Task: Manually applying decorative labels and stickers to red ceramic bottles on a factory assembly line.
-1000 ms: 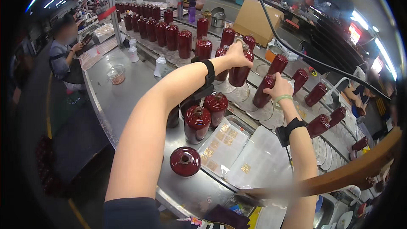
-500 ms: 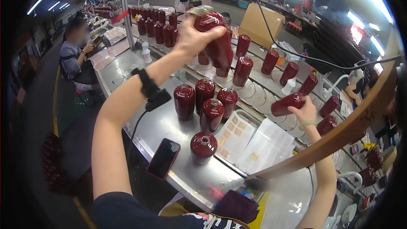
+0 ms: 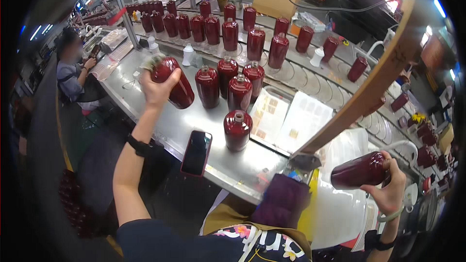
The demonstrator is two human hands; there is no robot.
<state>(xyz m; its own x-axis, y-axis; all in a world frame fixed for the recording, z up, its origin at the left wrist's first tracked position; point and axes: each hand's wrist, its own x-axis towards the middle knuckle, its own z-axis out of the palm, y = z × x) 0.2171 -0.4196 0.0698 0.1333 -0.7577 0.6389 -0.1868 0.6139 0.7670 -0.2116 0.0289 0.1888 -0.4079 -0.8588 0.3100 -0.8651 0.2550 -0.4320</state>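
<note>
Bottles need firm, full grips: left hand (image 3: 158,90) wraps its fingers around a tilted bottle (image 3: 172,81) raised above the steel table (image 3: 160,126), right hand (image 3: 388,191) clasps another bottle (image 3: 359,171) lying sideways, so keep both clear of the standing bottles (image 3: 228,85).

Left hand (image 3: 158,87) covering lower side of dark red bottle (image 3: 171,81); bottle's cap end blurring. Right hand (image 3: 388,191) hiding neck of second dark red bottle (image 3: 360,171); its fingers (image 3: 395,167) wrapping behind. Wooden beam (image 3: 369,87) crossing over bench (image 3: 170,121) right end, hiding bottles behind. Far bottle rows at bench far edge too small to tell apart. Seated person (image 3: 73,75) blurring at bench left corner.
</note>
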